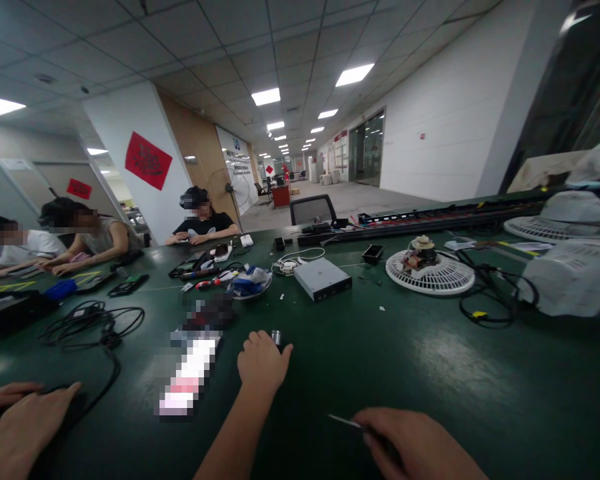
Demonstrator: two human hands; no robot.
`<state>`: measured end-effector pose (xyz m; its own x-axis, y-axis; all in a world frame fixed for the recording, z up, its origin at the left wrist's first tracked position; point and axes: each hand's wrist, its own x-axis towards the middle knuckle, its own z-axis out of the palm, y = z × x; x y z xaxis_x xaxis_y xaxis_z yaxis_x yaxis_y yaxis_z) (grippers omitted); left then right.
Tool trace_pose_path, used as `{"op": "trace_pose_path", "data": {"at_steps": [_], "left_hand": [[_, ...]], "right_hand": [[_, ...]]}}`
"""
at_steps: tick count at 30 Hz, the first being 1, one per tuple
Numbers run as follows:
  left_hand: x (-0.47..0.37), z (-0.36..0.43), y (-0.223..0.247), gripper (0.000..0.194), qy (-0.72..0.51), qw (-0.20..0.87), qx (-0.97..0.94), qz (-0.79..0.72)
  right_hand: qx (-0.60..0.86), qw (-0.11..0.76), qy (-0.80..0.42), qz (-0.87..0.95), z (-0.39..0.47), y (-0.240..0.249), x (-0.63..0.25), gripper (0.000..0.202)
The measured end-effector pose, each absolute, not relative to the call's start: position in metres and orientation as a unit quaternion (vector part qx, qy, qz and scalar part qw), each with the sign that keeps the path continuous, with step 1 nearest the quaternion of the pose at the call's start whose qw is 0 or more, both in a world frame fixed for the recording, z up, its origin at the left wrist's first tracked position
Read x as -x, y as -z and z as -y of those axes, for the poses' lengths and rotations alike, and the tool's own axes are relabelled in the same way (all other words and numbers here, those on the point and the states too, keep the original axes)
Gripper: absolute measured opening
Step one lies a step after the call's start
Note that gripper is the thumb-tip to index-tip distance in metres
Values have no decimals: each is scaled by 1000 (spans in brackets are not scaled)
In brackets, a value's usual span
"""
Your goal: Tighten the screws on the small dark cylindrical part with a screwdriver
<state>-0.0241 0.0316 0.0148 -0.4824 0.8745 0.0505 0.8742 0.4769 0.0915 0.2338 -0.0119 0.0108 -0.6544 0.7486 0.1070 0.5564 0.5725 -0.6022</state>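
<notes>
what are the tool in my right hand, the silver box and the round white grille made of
The tool in your right hand looks metal at the shaft, which is thin and bright; its dark handle is mostly hidden. The silver box seems to be matte sheet metal, flat and grey, with a black, probably plastic front. The round white grille is likely molded plastic, going by its even white slats.

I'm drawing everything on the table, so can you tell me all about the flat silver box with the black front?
The silver box is low and has straight edges. Its smooth top looks like metal, with a tiny mark near the middle, too small to read. The narrow front is black and looks like plastic. It looks closed and lies flat, turned at an angle, on the green table. A white cable lies just left of it; I can't tell if they touch. No hand touches it.
</notes>
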Motion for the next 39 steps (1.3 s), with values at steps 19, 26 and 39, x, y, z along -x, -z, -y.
{"op": "trace_pose_path", "data": {"at_steps": [19,26,39], "left_hand": [[-2,-3,-7,29,-302,52,-712,-632],[7,-15,5,26,-328,-9,-733,-595],[21,-23,15,24,-346,41,-711,-611]], "right_hand": [[367,320,-302,820,-73,-3,-209,28],[383,320,-193,845,-75,-1,-205,32],[349,286,-124,884,-72,3,-203,28]]}}
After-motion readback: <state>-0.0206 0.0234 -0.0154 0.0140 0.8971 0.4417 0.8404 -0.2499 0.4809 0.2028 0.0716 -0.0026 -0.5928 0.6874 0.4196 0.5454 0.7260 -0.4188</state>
